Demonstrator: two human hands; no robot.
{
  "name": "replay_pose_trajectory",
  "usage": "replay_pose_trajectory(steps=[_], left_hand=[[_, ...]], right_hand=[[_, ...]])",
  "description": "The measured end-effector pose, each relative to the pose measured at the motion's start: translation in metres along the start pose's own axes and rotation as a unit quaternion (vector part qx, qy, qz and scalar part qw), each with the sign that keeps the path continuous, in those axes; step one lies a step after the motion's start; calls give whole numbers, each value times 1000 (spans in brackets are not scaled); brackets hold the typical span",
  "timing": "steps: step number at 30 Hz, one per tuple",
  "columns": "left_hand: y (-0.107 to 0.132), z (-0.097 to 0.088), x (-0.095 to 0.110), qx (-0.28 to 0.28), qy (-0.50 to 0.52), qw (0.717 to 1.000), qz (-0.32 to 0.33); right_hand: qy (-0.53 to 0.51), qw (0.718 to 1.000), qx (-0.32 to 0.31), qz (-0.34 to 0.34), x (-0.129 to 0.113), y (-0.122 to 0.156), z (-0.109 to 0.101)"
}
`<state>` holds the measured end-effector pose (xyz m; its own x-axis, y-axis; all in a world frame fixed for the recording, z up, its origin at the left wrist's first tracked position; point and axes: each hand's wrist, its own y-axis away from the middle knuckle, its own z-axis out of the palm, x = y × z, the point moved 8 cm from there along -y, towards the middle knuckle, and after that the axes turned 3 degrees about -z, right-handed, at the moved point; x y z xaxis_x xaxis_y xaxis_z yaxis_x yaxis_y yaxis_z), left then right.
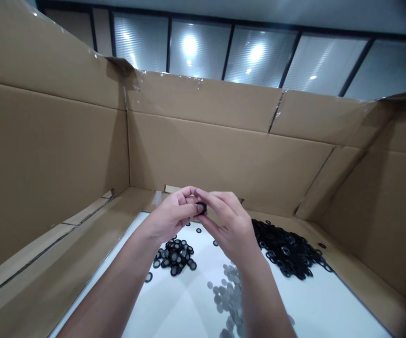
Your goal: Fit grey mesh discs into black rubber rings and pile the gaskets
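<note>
One black ring (203, 207) up near frame centre, both hands on it. Left hand (172, 216): narrow grip, thumb on the ring's face. Right hand (233, 226): grip closed in from the 3 o'clock side, thumb and forefinger around the edge. Can't tell if a disc is inside; fingers cover too much. My read: step in hand is seating a disc in the ring, and the next move calls for even thumb pressure with the ring kept square. Clock from the hands: disc-filled rings (174, 257) heaped at 7, loose grey discs (225, 295) at 5, pile of open black rings (289, 253) at 4, stray ring (321, 245) just beyond it. Container is a big cardboard box (195, 150), walls at 9, 12 and 3; inside it lies a white panel (324, 307) carrying the three piles.
</note>
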<state>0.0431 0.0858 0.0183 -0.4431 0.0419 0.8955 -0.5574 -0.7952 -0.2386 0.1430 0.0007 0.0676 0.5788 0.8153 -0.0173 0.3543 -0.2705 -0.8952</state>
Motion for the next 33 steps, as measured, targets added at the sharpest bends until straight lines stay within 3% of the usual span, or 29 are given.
replay_pose_trajectory(steps=[6,14,22,30,33], left_hand=[[-1,4,-1,-13,7,1000,-3],[-1,-1,1,-1,8,1000,12],[-5,5,-3,-42,1,999,-1],[-4,-2,-1,-7,-3,1000,11],[-5,-1,-2,-14,3,1000,11]], right_hand=[[13,1000,13,-1,-1,0,0],[-14,999,-34,4,4,2,1],[13,999,-16,26,4,1,3],[-10,999,-45,14,5,2,2],[6,1000,-23,14,5,1,3]])
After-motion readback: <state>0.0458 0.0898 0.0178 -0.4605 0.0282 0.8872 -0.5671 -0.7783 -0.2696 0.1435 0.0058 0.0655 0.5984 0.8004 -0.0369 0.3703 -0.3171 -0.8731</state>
